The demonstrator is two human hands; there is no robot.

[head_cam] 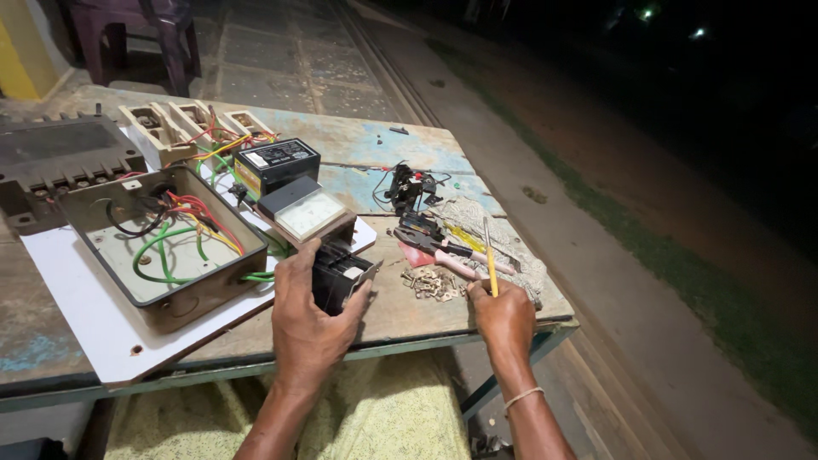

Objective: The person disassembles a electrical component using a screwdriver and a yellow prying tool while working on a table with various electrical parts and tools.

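Parts spread across the counter point(400, 145)

Open box point(162, 247) with wires at 9 o'clock; meter point(307, 215) at centre; screws point(433, 283) at 4 o'clock; pliers point(443, 251) behind them; cloth point(503, 238) at 3 o'clock.

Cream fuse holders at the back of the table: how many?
3, in a row at the back edge: left, middle, right. Wires cover parts of them, and more may lie out of view.

A worn wooden table point(400, 140) is being seen carrying a white board point(77, 311) at left, pliers point(434, 249) and small metal pieces point(433, 283) at right.
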